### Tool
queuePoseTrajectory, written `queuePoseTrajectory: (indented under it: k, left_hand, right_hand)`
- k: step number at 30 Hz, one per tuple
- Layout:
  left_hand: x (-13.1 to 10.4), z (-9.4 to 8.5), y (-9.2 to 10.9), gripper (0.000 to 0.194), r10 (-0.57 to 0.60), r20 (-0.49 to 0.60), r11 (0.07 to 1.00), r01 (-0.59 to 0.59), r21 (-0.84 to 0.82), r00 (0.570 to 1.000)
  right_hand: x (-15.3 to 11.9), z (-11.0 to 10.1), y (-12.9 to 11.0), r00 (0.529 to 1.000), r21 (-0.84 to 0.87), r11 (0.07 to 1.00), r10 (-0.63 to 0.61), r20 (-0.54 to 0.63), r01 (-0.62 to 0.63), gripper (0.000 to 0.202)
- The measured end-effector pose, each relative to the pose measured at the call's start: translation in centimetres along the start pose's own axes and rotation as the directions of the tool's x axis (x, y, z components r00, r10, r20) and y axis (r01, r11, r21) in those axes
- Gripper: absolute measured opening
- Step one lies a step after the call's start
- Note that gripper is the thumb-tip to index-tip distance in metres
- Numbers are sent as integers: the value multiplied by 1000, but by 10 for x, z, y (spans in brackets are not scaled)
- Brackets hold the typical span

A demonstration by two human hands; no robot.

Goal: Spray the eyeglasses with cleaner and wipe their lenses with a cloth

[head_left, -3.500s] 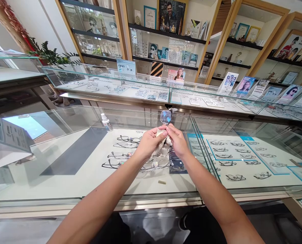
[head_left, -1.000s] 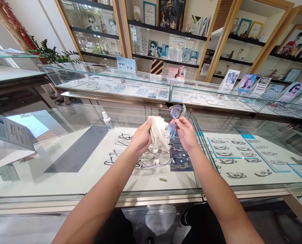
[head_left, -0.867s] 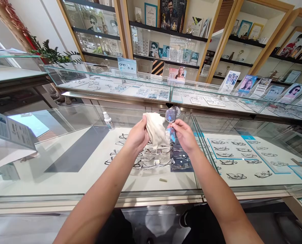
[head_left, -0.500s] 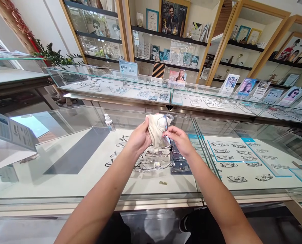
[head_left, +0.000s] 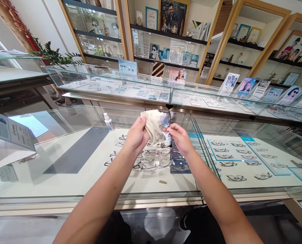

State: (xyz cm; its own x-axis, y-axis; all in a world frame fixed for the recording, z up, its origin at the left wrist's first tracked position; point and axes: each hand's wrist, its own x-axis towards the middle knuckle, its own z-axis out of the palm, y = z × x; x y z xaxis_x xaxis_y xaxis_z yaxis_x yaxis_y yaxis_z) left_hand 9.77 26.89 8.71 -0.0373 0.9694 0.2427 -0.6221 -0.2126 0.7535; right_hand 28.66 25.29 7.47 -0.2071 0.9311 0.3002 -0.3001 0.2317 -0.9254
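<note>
My left hand [head_left: 138, 136] is closed on a cream cleaning cloth [head_left: 153, 126], its thumb on the near side and the cloth spreading to the right. A pair of eyeglasses [head_left: 165, 119] hangs on edge just right of the cloth, one lens above the other. My right hand [head_left: 180, 139] pinches the frame near its middle with thumb and fingertips. Cloth and lenses overlap in this view; whether they touch I cannot tell. Both hands are above the glass counter [head_left: 72, 184].
Several eyeglasses [head_left: 151, 165] lie in rows under the counter glass. A white spray bottle [head_left: 109, 122] stands to the left. A small gold-coloured bar [head_left: 163, 182] lies near the front. Another display case [head_left: 115, 88] runs behind, and a folded sign [head_left: 11, 132] stands at left.
The cloth has shifted left with my left hand, uncovering more of both lenses. The eyeglasses have moved slightly right and up in my right hand.
</note>
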Motion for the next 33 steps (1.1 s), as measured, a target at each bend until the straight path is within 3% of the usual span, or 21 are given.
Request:
queuePoseTrajectory:
  k: [2,5,8,11,15,17,26,29,33]
  left_hand:
    - [-1,0,-3,28,197,-3,974,-195,113,980]
    - [-9,5,-9,31,494,98,783,-491,382,864]
    - [-19,11,-12,21,589,269,586,-632,508,762]
    - [-25,15,-9,15,530,386,481,-643,596,755]
    - [-29,18,0,13,414,377,472,-549,690,829]
    - [-30,18,4,16,364,402,463,-538,704,840]
    - [-26,11,7,28,224,593,298,-634,714,773]
    - [-25,11,6,34,180,612,308,-635,708,770]
    - [-22,10,5,43,152,607,387,-612,690,780]
  right_hand:
    - [0,0,0,1000,1,1000,-5,8,5,25]
    - [-1,3,2,999,2,1000,-5,33,4,24]
    - [-2,6,2,997,6,1000,3,71,-3,23]
    - [-3,7,1,995,19,1000,-9,95,7,21]
    - [-2,6,-1,996,49,999,-20,90,15,19]
    - [-1,5,-2,997,53,999,-14,70,10,19]
    - [0,-1,-8,999,101,994,50,-13,-48,29]
    - [0,-1,-8,999,109,993,53,6,-54,30]
    - [-1,3,-8,994,92,991,88,63,-93,31]
